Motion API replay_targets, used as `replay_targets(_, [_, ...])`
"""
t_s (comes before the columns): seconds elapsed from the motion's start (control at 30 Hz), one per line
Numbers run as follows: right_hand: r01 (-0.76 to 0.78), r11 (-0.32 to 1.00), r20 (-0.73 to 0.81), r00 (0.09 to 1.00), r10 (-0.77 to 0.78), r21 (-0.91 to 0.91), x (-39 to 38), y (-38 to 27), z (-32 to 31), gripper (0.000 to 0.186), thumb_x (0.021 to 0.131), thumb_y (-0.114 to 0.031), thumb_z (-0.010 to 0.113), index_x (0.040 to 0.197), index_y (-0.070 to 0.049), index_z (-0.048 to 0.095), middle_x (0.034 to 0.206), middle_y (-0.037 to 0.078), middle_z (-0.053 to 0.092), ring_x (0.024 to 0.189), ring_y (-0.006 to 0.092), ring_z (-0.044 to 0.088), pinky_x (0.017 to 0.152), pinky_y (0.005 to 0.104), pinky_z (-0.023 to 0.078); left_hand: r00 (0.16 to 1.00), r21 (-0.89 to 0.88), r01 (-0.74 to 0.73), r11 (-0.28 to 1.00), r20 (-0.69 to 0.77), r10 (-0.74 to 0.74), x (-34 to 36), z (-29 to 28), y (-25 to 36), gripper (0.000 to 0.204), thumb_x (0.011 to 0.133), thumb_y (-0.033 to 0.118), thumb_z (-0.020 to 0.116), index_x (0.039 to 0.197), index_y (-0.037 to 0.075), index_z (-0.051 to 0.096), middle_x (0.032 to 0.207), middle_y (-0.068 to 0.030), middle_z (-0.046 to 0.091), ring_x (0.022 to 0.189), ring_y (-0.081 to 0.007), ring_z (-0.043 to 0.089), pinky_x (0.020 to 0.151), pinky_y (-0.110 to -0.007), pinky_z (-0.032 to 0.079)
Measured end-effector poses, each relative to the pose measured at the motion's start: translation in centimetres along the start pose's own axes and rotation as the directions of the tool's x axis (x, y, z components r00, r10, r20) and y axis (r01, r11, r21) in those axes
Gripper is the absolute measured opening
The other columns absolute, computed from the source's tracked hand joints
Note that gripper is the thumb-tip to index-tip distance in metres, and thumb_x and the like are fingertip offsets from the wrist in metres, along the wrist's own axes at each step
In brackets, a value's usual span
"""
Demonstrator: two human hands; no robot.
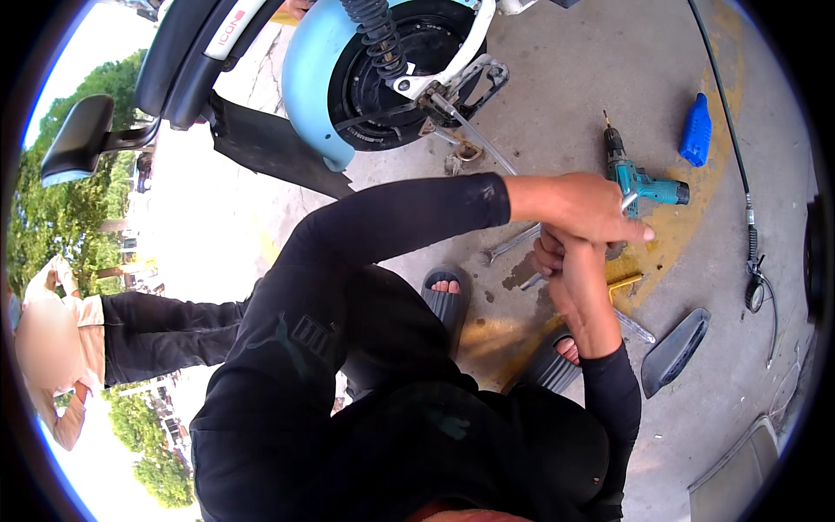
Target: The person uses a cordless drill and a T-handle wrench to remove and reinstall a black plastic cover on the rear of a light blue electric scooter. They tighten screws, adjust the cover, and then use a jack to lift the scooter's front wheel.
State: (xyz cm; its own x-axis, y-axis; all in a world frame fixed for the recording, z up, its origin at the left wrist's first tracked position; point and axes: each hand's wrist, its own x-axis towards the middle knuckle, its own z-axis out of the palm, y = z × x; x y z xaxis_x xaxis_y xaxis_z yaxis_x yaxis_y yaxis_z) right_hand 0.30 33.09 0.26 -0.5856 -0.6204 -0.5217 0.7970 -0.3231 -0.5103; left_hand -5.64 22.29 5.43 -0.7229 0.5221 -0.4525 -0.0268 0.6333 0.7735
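My left hand reaches across from the left, back upward, with its fingers curled and its thumb pointing right. A shiny metal piece sticks out past its knuckles; its kind and the rest of it are hidden. Beneath it, and crossed by it at the wrist, is my right hand, fingers bent inward; whatever lies in them is hidden. Close by on the ground lie a wrench and a yellow-handled tool. Just beyond my left hand is a teal cordless drill with a bit fitted.
Ahead stands a scooter's rear wheel under a pale blue fender, with a metal bar slanting from its axle. Rightward are a blue bottle, an air hose gauge and a dark plastic part. A person is at left.
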Motion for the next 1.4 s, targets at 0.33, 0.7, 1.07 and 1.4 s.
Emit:
replay_targets(0.33, [0.56, -0.182, 0.584, 0.72, -0.376, -0.808, 1.1, 3.5, -8.1, 0.048, 0.091, -0.015, 0.06, 0.136, -0.004, 0.047, 0.135, 0.016, 0.051, 0.129, 0.0286, 0.046, 0.104, 0.0393, 0.04, 0.753, 0.313, -0.466, 0.827, -0.351, 0.557, -6.2, 3.7, -1.5, 0.029, 0.089, 0.033, 0.06, 0.088, 0.005, 0.067, 0.089, -0.0093, 0.067, 0.089, -0.0298, 0.062, 0.076, -0.041, 0.047])
replay_targets(0.7, [0.281, -0.355, 0.363, 0.912, -0.19, -0.892, 4.0, 2.0, -9.5, 0.057, 0.079, -0.03, 0.073, 0.131, -0.012, 0.058, 0.14, 0.018, 0.048, 0.136, 0.0332, 0.038, 0.114, 0.049, 0.026, 0.424, 0.667, -0.541, 0.512, -0.31, 0.851, -6.0, 3.4, -4.4, 0.038, 0.08, 0.036, 0.071, 0.107, 0.009, 0.066, 0.126, -0.0111, 0.058, 0.122, -0.031, 0.053, 0.102, -0.047, 0.042])
replay_targets(1.07, [0.605, -0.158, 0.623, 0.733, -0.271, -0.78, -2.3, 1.6, -5.2, 0.046, 0.081, -0.027, 0.07, 0.123, -0.01, 0.061, 0.128, 0.016, 0.056, 0.122, 0.0348, 0.05, 0.102, 0.0499, 0.038, 0.548, 0.564, -0.573, 0.595, -0.275, 0.79, -4.4, 3.4, -3.5, 0.028, 0.072, 0.025, 0.071, 0.091, 0.005, 0.068, 0.1, -0.008, 0.066, 0.108, -0.0306, 0.059, 0.087, -0.042, 0.053])
replay_targets(1.4, [0.594, 0.044, 0.556, 0.774, -0.302, -0.803, -1.6, 1.9, -4.6, 0.038, 0.079, -0.023, 0.069, 0.113, -0.008, 0.064, 0.118, 0.016, 0.061, 0.114, 0.033, 0.056, 0.093, 0.0471, 0.044, 0.761, 0.385, -0.51, 0.769, -0.215, 0.612, -2.5, 2.8, -2.4, 0.025, 0.071, 0.033, 0.067, 0.071, 0.009, 0.071, 0.077, -0.0019, 0.065, 0.086, -0.0221, 0.059, 0.066, -0.039, 0.051])
